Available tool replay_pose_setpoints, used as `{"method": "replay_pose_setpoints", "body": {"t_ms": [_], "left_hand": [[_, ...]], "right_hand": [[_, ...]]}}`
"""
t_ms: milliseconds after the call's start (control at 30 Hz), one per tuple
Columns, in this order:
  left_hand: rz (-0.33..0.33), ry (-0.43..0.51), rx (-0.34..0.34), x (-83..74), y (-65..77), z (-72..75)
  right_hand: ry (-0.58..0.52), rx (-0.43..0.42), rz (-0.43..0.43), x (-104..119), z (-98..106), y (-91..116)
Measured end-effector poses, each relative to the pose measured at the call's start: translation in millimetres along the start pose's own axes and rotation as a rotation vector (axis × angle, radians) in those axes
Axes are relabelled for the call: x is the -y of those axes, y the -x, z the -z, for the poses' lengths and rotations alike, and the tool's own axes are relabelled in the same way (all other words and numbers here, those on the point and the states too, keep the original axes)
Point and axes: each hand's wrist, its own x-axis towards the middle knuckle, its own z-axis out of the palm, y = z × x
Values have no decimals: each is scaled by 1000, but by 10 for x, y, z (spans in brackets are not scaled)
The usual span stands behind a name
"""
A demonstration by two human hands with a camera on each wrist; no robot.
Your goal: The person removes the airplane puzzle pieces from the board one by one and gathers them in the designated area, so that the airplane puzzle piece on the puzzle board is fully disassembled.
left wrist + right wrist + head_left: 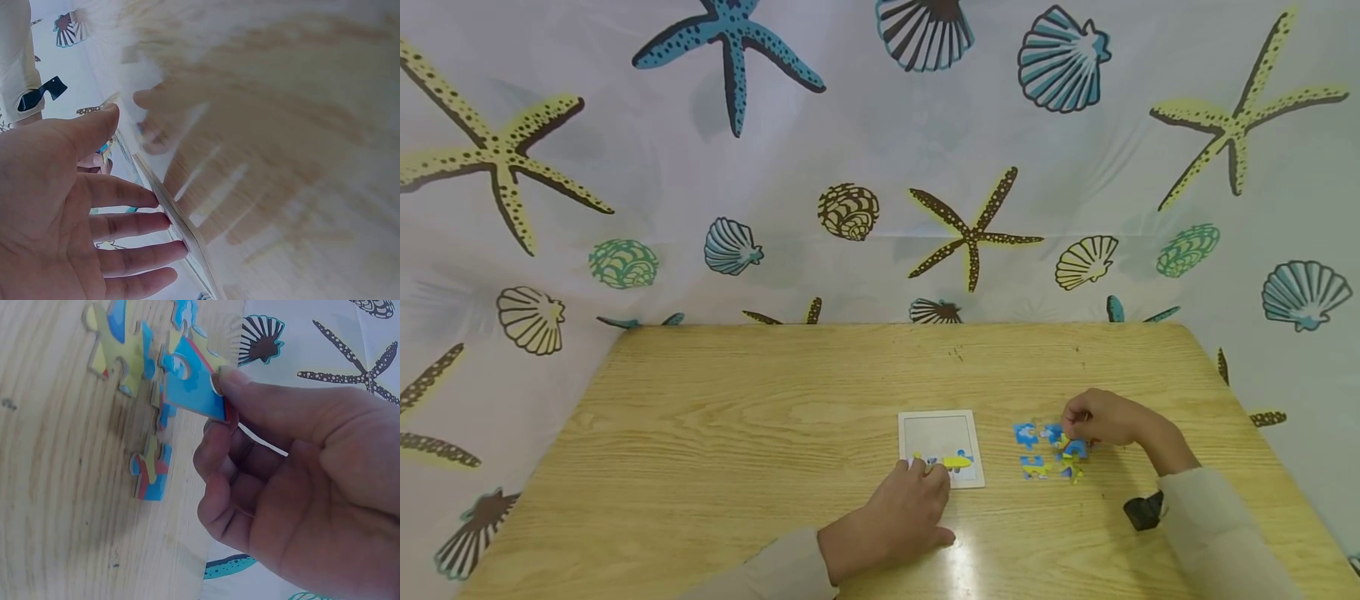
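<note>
In the right wrist view my right hand pinches a blue jigsaw piece with a red edge between thumb and fingers. That hand is over a cluster of loose jigsaw pieces on the table. More pieces lie under it, among them a yellow-and-blue piece and a red, yellow and blue piece. My left hand rests its extended fingertips at the near edge of a white puzzle tray. Joined yellow and blue pieces lie along the tray's near side, partly hidden by the fingers.
The wooden table reaches back to a white curtain printed with shells and starfish. A black object is at the right sleeve cuff. Small dark marks spot the table's far part.
</note>
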Motion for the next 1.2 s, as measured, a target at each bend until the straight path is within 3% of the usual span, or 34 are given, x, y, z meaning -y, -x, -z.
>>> {"method": "replay_pose_setpoints", "body": {"t_ms": [467,700,1200], "left_hand": [[-3,4,-15,-1,5,-14],[4,-22,-23,-8,-7,-26],[7,-18,8,-11,-7,-19]], "right_hand": [[71,17,-62,-99,4,115],[32,19,-99,-142,-13,185],[56,-71,-163,-158,-101,212]]}}
